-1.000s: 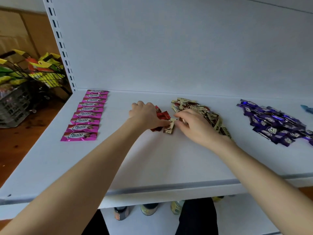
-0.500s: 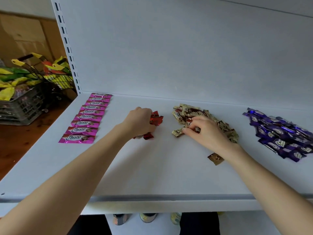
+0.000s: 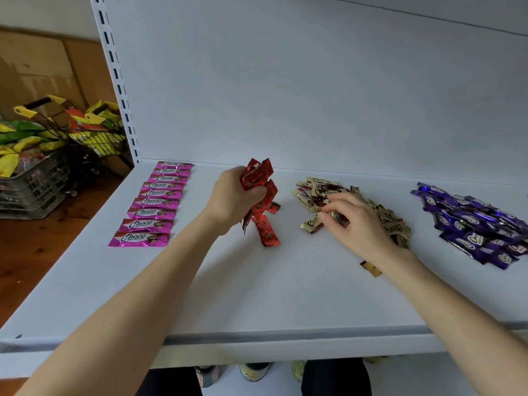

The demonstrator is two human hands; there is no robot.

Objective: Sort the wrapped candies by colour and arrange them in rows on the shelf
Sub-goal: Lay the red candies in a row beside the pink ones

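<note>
Head view: only the pink row [image 3: 154, 202] is laid, at the left of the shelf [image 3: 257, 295]. Left grip [image 3: 234, 201] clutches the red candies [image 3: 257, 175] beside it — right grip [image 3: 357, 221] pinches into the gold heap [image 3: 320, 190]; purple heap [image 3: 474, 227] lies unarranged, far right.

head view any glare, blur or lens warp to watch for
Head view: soft, even light with only faint shadows on the shelf; small glints on the red candies in the left hand and on the purple pile; pink row print reads sharply; the slotted upright leans, a wide-angle effect.
</note>
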